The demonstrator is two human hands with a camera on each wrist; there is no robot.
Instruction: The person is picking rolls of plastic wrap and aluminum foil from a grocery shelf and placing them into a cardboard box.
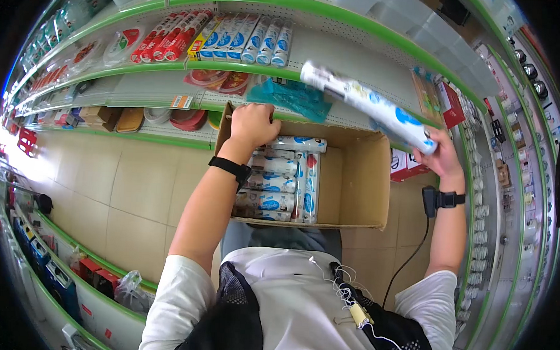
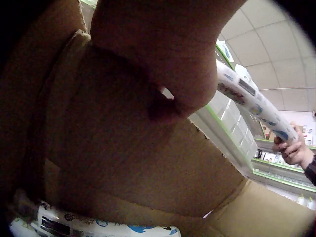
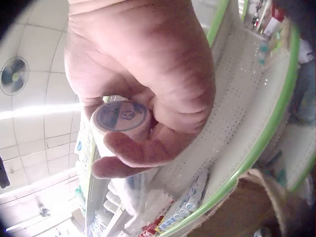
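Note:
My right hand (image 1: pixel 444 157) grips the lower end of a long white roll (image 1: pixel 372 107) with a blue printed wrapper, raised at a slant to the right of the box. In the right wrist view, thumb and fingers curl round the roll's round end (image 3: pixel 122 116). My left hand (image 1: pixel 254 123) grips the far left rim of an open cardboard box (image 1: pixel 365 181), its fingers bent over the edge. Several similar rolls (image 1: pixel 273 183) lie in the box's left part, some crosswise and some lengthwise. One roll (image 1: pixel 299 143) lies along the far wall.
On the shelf beyond stand white-and-blue rolls (image 1: pixel 269 42), long boxes (image 1: pixel 232 37) and red rolls (image 1: pixel 177 35). A teal plastic bag (image 1: pixel 289 98) hangs over the lower shelf edge. Green-edged shelving (image 1: pixel 507 201) borders the right side. A cable (image 1: pixel 421 241) runs from my right wrist.

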